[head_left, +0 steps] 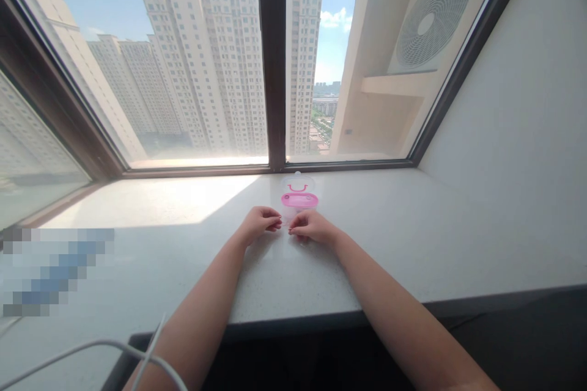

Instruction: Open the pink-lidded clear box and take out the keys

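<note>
On the white sill stands a small clear plastic box with a pink rim (299, 200). Its transparent lid (298, 184), with a pink handle, is raised at the back. My left hand (261, 223) is at the box's front left, thumb and fingertips pinched together. Just in front of the box, my right hand (313, 226) is pinched as well and hides part of its lower wall. The two sets of fingertips face each other with a narrow gap between them. Anything in either pinch is too small to make out.
A white windowsill (183, 269) spreads around the hands, ending in a dark front edge. Behind the box runs a brown window frame (275, 73). A white cable (105, 342) loops at the lower left, near my left forearm. A blurred-out patch (57, 272) lies at the left.
</note>
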